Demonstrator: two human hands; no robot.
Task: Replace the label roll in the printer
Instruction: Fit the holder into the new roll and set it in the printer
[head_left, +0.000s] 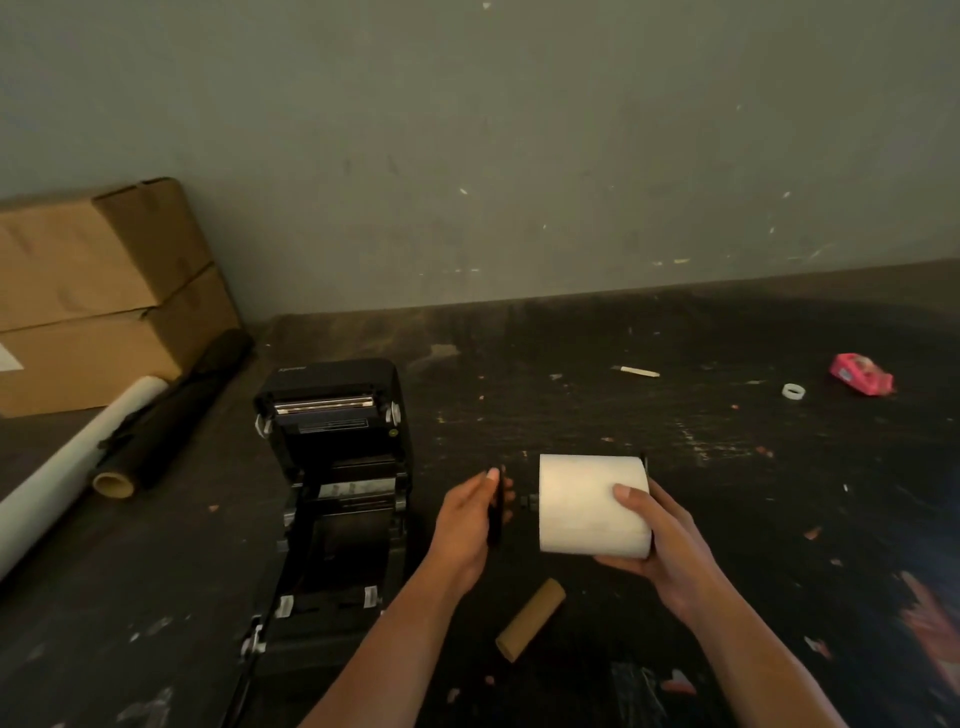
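Two hands: right (670, 540) grips label roll (592, 504) (no legible writing).

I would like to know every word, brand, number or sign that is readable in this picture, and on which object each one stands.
No text can be read with certainty.
Printer lid: a small logo near the top edge, too blurred to read.
Printer inside: a dark sticker under the metal bar, print too small to read.
Red packet: printed markings, blurred.
Cardboard boxes: a white label at the edge, no legible text.
Label roll: blank.
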